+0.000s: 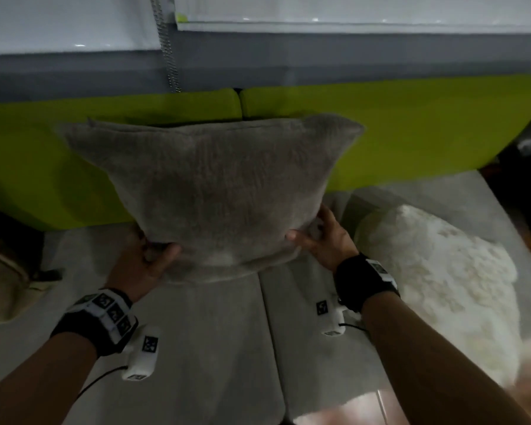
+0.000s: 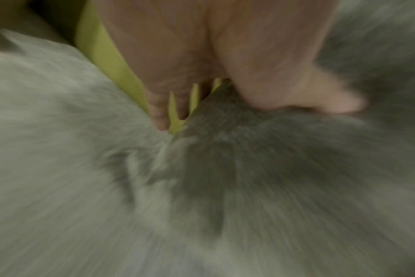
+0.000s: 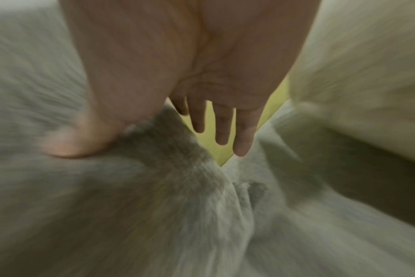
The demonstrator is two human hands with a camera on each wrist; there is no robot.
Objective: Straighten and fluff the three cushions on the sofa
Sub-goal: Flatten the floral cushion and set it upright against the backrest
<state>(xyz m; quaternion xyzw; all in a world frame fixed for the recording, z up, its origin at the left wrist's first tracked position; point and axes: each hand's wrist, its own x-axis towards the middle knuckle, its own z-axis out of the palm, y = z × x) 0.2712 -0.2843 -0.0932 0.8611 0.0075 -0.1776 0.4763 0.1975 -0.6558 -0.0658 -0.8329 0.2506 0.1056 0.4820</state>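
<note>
A grey plush cushion [image 1: 221,191] stands upright on the grey sofa seat [image 1: 221,348], leaning toward the green backrest [image 1: 411,133]. My left hand [image 1: 155,246] grips its lower left side, thumb in front and fingers behind. My right hand [image 1: 308,230] grips the lower right side the same way. In the left wrist view the thumb [image 2: 332,101] presses into the grey cushion [image 2: 249,168]. The right wrist view shows my fingers [image 3: 223,127] reaching behind the grey cushion [image 3: 130,187]. A white fluffy cushion [image 1: 442,286] lies on the seat to the right.
A beige soft object [image 1: 0,277] sits at the far left edge, cut off by the frame. A bead chain [image 1: 169,56] hangs from the window blind behind the sofa. Wooden floor [image 1: 334,418] shows below the seat's front edge.
</note>
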